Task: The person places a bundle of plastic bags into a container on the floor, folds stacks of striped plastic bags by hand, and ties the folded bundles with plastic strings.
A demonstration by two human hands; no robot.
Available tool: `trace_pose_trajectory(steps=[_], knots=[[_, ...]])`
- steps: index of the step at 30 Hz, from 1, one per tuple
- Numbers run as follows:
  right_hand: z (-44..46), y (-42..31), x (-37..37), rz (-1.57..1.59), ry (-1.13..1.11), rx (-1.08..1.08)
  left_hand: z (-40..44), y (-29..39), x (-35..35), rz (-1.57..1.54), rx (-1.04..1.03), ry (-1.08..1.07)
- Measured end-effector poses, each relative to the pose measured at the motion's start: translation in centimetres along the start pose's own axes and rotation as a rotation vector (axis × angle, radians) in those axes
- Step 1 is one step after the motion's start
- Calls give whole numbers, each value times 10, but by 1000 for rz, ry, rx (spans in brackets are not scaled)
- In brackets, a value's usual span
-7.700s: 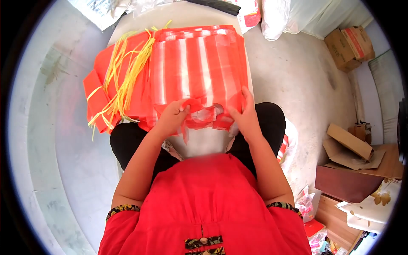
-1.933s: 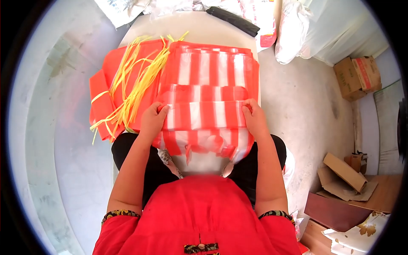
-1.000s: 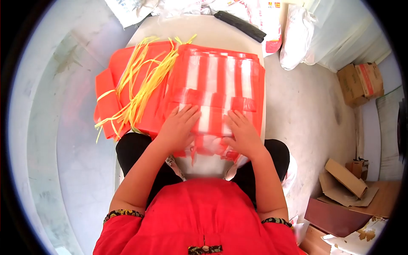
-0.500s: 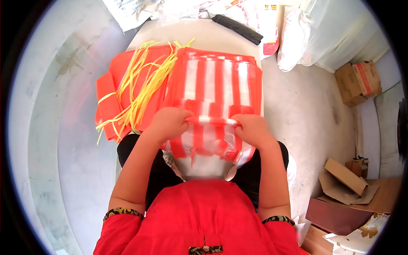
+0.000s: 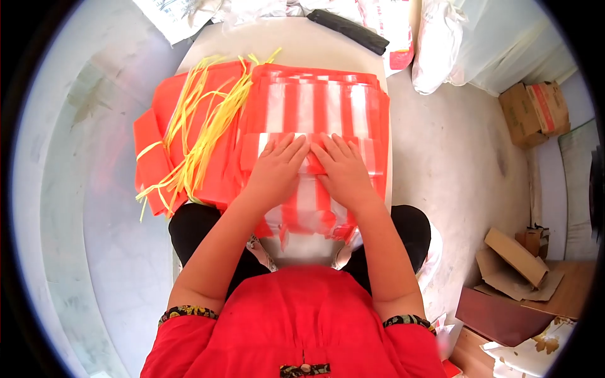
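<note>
A stack of red-and-clear striped plastic bags (image 5: 318, 104) lies in front of me, the near edge of the top one folded back into a flat band (image 5: 368, 148). My left hand (image 5: 275, 171) rests flat on this fold, fingers stretched out and pointing away from me. Beside it, my right hand (image 5: 345, 173) lies flat on the same band, with the fingertips of both hands close together. Below the hands, loose striped plastic hangs toward my lap. Left of the stack is a pile of folded red sheets (image 5: 167, 94), with yellow strips (image 5: 205, 142) strewn across it.
The pale bench top (image 5: 265, 41) shows beyond the stacks. A black bundle (image 5: 348, 31) lies at its far end, near white printed sacks and a white bag (image 5: 437, 47). Cardboard boxes (image 5: 535, 113) stand at the right, with an opened carton (image 5: 517, 268) nearer me.
Both hands have let go of the plastic edge they gripped, moved forward and opened flat. The edge now lies folded over on the stack. The view has shifted slightly.
</note>
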State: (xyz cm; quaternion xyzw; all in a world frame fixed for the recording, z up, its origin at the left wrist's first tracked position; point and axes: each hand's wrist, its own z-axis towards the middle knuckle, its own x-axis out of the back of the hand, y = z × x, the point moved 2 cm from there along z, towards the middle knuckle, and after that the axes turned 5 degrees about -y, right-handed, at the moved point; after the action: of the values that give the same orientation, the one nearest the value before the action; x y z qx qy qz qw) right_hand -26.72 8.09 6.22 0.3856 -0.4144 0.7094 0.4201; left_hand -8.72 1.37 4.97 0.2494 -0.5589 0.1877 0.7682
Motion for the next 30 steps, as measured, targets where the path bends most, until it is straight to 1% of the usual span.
trace_pose_trajectory(steps=[3, 6, 10, 12, 14, 15, 16, 18, 19, 21, 22, 24, 26, 27, 29, 30], knots=[[3, 9, -7, -24, 20, -2, 7, -2, -6, -33, 19, 6], [-3, 25, -13, -54, 28, -41, 4, -17, -6, -5, 33, -58], [-19, 49, 3, -36, 47, -98, -7, -40, 4, 63, 78, 14], [-19, 58, 13, -29, -73, -163, -9, -44, 13, 83, 63, 89], [-15, 62, 26, -76, -187, -254, -7, -40, 26, -20, 201, -111], [-8, 55, 47, -126, -243, -316, -4, -33, 39, -72, 270, -212], [-3, 49, 66, -178, -297, -377, -2, -25, 54, -194, 315, -280], [-1, 40, 105, -238, 102, -262, -2, -9, 77, -442, 407, -422], [-3, 35, 120, -264, 301, -202, -5, -9, 74, -723, 414, -398], [-6, 24, 135, -200, 435, -222, -16, -10, 58, -1285, 413, -329], [-11, 19, 138, -165, 498, -233, -23, -10, 54, -1205, 454, -332], [-30, 27, 109, 56, 389, -267, -31, -10, 45, -1042, 530, -340], [-50, 24, 76, 245, 228, -319, -43, -18, 28, -873, 437, -326], [-61, 23, 60, 261, 165, -311, -49, -21, 24, -788, 397, -317], [-80, 15, 34, 297, 41, -286, -54, -24, 26, -821, 395, -335], [-83, 8, 29, 295, 33, -243, -55, -24, 28, -835, 387, -343]])
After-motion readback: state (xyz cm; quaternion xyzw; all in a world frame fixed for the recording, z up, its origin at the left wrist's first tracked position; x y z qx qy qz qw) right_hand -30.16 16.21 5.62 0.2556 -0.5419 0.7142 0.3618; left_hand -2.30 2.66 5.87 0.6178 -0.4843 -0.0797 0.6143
